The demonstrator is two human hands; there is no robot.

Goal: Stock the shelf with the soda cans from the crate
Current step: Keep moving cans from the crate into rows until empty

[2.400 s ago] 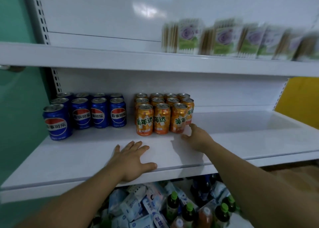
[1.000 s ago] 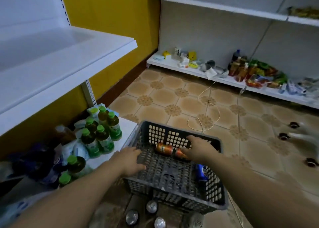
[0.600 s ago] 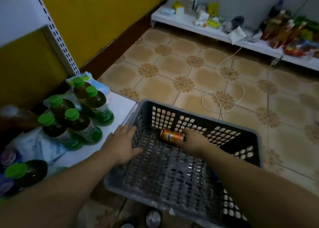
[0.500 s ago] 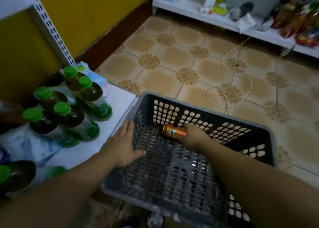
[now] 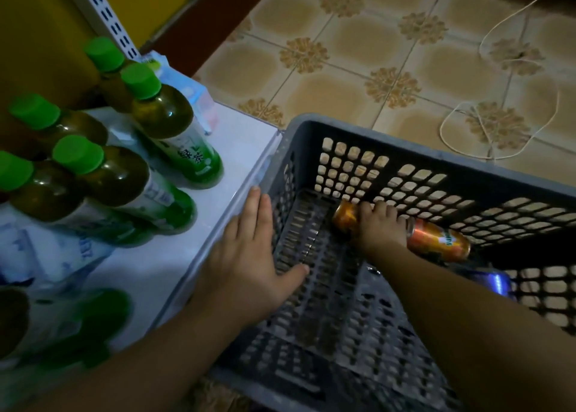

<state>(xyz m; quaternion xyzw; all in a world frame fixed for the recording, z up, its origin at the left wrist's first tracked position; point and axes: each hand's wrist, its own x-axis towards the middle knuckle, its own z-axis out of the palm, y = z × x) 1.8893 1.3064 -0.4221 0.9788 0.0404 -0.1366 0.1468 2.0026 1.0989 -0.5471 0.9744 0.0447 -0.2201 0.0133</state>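
Note:
A grey slatted crate (image 5: 436, 159) stands on the tiled floor beside the bottom shelf. Inside it, against the far wall, lies an orange soda can (image 5: 343, 218), and my right hand (image 5: 378, 224) grips it from above with curled fingers. A second orange can (image 5: 438, 240) lies on its side just right of that hand. A blue can (image 5: 495, 282) shows partly behind my right forearm. My left hand (image 5: 249, 256) rests on the crate's left rim, fingers straight along the outside and thumb inside.
The white bottom shelf (image 5: 199, 256) at the left carries several green-capped tea bottles (image 5: 168, 122) and soft packets. A white cord (image 5: 498, 125) lies looped on the floor tiles beyond the crate. A yellow wall rises at the upper left.
The view has dropped closer to the crate. My right hand stays wrapped on the orange can by the far wall, and a second orange can now shows to its right. The left hand keeps its place on the rim.

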